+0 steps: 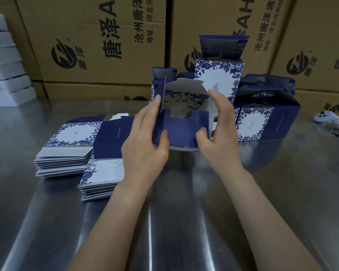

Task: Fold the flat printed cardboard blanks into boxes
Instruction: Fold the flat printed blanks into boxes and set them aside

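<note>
A half-formed blue and white floral box (181,126) stands on the steel table (164,222) in the middle, its white inside showing and its flaps up. My left hand (147,137) grips its left wall, thumb on the dark blue front panel and fingers on the outside. My right hand (218,132) holds its right wall, thumb on the front panel and fingers along the white side. Two stacks of flat printed blanks (67,151) (104,173) lie to the left of the box.
Several folded boxes (219,75) (262,118) stand behind and to the right. Large brown cartons (98,42) form a wall at the back. A white foam stack (6,65) is at far left. A white controller (331,119) lies at the right edge.
</note>
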`<state>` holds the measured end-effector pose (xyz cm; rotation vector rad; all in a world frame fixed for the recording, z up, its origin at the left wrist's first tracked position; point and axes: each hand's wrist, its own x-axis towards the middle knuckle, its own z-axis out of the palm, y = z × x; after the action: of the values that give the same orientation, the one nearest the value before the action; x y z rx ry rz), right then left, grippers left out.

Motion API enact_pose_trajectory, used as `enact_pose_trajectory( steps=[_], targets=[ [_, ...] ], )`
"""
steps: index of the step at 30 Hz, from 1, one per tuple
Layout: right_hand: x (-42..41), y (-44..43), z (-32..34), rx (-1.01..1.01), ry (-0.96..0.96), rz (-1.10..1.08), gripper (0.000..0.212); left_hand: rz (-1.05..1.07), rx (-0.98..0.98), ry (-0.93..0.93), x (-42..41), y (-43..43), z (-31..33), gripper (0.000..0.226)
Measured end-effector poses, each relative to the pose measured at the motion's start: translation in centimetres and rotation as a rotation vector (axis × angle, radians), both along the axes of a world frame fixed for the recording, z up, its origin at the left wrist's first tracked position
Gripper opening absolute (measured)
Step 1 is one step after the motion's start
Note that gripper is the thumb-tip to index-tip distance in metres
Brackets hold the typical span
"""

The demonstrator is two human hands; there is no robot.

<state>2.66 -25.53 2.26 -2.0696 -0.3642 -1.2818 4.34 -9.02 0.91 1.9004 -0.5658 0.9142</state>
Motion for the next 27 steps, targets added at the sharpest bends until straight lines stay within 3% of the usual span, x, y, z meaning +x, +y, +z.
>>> enact_pose_trajectory(
  steps=[4,11,27],
  targets=[
    [-0.4,0.2,0.3,-0.024,0.095,-0.05,0.073,0.02,0.011,-0.001,0.2,-0.2,-0.3,0.071],
    [-0.8,0.2,0.7,-0.037,0.068,-0.146,0.068,0.033,0.023,-0.032,0.4,-0.7,-1.0,0.066],
    [-1.0,0.1,1.4,0.02,0.0,-0.051,0.049,0.022,-0.01,0.089,-0.9,-1.7,-0.4,0.036]
  ],
)
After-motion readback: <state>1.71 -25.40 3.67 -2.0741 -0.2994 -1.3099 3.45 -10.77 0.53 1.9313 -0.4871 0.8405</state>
